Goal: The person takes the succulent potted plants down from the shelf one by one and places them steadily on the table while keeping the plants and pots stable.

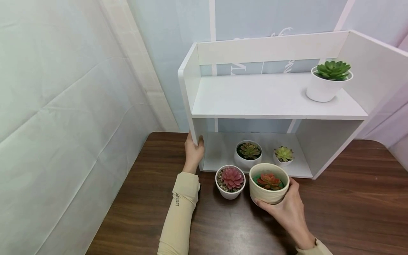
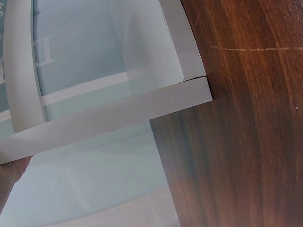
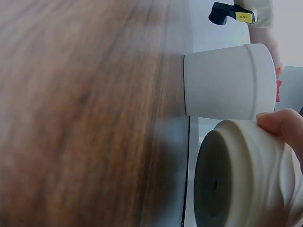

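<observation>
My left hand grips the lower front edge of the left side panel of a white two-tier shelf, its thumb on the inner side. In the left wrist view only a sliver of that hand shows beside the panel. My right hand holds a cream pot with a reddish-orange succulent. The right wrist view shows the pot's underside tipped up, lifted off the table. Left of it a white pot with a pink succulent stands on the table, before the shelf.
On the lower tier stand a white pot with a green-brown succulent and a small pot with a yellow-green succulent. A white pot with a green succulent is at the upper tier's right end. Cloth hangs left of the wooden table.
</observation>
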Demonstrator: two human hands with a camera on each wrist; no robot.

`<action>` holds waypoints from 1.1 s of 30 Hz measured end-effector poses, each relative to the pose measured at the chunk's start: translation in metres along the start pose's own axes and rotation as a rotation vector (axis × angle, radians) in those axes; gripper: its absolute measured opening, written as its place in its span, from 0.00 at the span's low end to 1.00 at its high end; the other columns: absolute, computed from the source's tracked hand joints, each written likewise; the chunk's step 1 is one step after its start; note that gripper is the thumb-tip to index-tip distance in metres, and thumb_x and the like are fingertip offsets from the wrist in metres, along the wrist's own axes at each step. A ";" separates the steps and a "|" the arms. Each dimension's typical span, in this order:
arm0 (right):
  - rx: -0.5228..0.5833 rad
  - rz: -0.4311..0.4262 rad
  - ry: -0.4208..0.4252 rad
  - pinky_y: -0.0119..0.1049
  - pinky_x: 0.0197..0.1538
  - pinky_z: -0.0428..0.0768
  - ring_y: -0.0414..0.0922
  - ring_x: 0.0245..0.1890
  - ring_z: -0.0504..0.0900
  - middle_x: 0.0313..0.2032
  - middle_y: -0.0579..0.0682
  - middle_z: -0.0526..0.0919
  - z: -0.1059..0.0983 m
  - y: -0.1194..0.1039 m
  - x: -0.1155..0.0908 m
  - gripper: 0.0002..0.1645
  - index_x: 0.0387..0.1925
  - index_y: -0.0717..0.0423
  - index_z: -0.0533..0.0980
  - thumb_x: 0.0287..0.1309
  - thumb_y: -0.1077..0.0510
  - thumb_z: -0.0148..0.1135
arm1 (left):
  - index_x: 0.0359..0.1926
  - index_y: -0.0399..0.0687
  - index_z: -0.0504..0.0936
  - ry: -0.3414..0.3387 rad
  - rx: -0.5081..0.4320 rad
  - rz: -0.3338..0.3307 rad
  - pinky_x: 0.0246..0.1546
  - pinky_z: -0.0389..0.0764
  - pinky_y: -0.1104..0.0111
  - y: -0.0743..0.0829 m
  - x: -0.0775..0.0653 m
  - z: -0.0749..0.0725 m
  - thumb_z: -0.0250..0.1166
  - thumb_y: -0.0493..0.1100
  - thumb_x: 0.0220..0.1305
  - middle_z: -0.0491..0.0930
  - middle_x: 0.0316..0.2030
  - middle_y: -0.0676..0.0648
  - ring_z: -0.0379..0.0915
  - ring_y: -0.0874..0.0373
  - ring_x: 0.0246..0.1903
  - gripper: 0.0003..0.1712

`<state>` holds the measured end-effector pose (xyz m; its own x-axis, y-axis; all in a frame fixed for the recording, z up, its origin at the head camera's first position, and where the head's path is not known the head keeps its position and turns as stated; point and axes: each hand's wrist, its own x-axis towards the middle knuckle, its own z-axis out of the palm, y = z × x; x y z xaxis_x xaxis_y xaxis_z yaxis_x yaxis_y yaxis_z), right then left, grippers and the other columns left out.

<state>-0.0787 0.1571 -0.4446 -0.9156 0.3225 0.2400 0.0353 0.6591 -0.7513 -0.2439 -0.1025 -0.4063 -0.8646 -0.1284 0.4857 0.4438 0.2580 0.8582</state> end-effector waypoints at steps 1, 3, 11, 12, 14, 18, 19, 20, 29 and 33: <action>-0.003 0.000 -0.002 0.59 0.43 0.73 0.64 0.47 0.76 0.50 0.68 0.74 0.000 0.000 0.000 0.68 0.62 0.65 0.56 0.18 0.51 0.86 | 0.65 0.33 0.65 -0.001 0.001 0.000 0.56 0.71 0.42 0.000 0.000 0.000 0.51 0.29 0.66 0.71 0.58 0.29 0.68 0.33 0.59 0.26; -0.006 0.001 -0.006 0.60 0.43 0.73 0.65 0.47 0.76 0.50 0.68 0.74 0.000 0.001 0.001 0.69 0.63 0.65 0.56 0.18 0.51 0.86 | 0.65 0.35 0.65 0.000 -0.002 0.006 0.56 0.71 0.42 0.000 0.000 0.000 0.51 0.29 0.66 0.71 0.58 0.30 0.68 0.32 0.59 0.26; -0.010 -0.013 -0.017 0.62 0.42 0.72 0.67 0.47 0.76 0.49 0.70 0.74 0.003 0.003 0.002 0.70 0.63 0.67 0.55 0.18 0.49 0.86 | 0.65 0.34 0.65 -0.001 0.002 0.005 0.56 0.71 0.42 0.000 0.000 -0.001 0.51 0.29 0.66 0.71 0.57 0.29 0.68 0.35 0.59 0.25; -0.009 -0.016 -0.017 0.62 0.42 0.72 0.67 0.47 0.76 0.48 0.70 0.74 0.003 0.003 0.002 0.70 0.63 0.67 0.55 0.17 0.49 0.86 | 0.65 0.33 0.65 -0.001 0.001 0.004 0.56 0.71 0.42 0.000 0.000 -0.001 0.51 0.29 0.66 0.71 0.57 0.28 0.68 0.35 0.59 0.26; -0.007 -0.022 -0.014 0.62 0.42 0.72 0.67 0.47 0.76 0.48 0.71 0.74 0.004 0.004 0.002 0.70 0.62 0.68 0.55 0.17 0.50 0.86 | 0.65 0.31 0.65 -0.002 -0.002 0.004 0.56 0.71 0.42 0.000 0.000 -0.001 0.51 0.29 0.66 0.71 0.57 0.27 0.68 0.35 0.59 0.26; -0.005 -0.034 -0.008 0.63 0.42 0.72 0.68 0.46 0.76 0.47 0.71 0.75 0.006 0.005 0.002 0.70 0.62 0.68 0.56 0.17 0.50 0.86 | 0.65 0.33 0.65 -0.003 -0.001 0.002 0.56 0.71 0.42 0.000 -0.001 -0.001 0.51 0.29 0.66 0.71 0.57 0.29 0.68 0.34 0.59 0.26; -0.005 -0.035 -0.007 0.63 0.41 0.72 0.68 0.46 0.76 0.47 0.71 0.75 0.006 0.005 0.002 0.69 0.62 0.68 0.56 0.17 0.50 0.86 | 0.65 0.33 0.65 -0.002 -0.003 0.002 0.56 0.71 0.42 0.001 -0.001 -0.001 0.51 0.28 0.66 0.72 0.57 0.29 0.68 0.34 0.59 0.26; -0.005 -0.037 -0.007 0.62 0.41 0.72 0.68 0.46 0.76 0.47 0.71 0.75 0.006 0.006 0.003 0.69 0.61 0.68 0.56 0.17 0.51 0.86 | 0.65 0.34 0.65 -0.001 -0.005 0.003 0.56 0.71 0.42 0.001 -0.001 -0.001 0.51 0.28 0.66 0.72 0.57 0.29 0.68 0.34 0.59 0.26; -0.001 -0.019 -0.038 0.61 0.43 0.72 0.67 0.47 0.76 0.49 0.71 0.73 0.007 0.005 0.004 0.69 0.62 0.68 0.54 0.20 0.49 0.86 | 0.64 0.32 0.66 0.006 -0.016 0.012 0.57 0.71 0.42 0.001 0.000 -0.001 0.51 0.28 0.66 0.72 0.57 0.29 0.69 0.36 0.59 0.25; 0.001 -0.006 -0.045 0.60 0.44 0.72 0.66 0.48 0.75 0.50 0.71 0.73 0.008 0.005 0.005 0.69 0.62 0.67 0.54 0.20 0.49 0.86 | 0.64 0.29 0.65 -0.001 -0.019 0.014 0.56 0.71 0.42 0.000 0.000 0.000 0.51 0.28 0.65 0.71 0.56 0.28 0.68 0.34 0.59 0.25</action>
<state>-0.0862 0.1569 -0.4521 -0.9329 0.2878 0.2164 0.0296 0.6603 -0.7505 -0.2436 -0.1029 -0.4060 -0.8586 -0.1242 0.4973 0.4600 0.2416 0.8544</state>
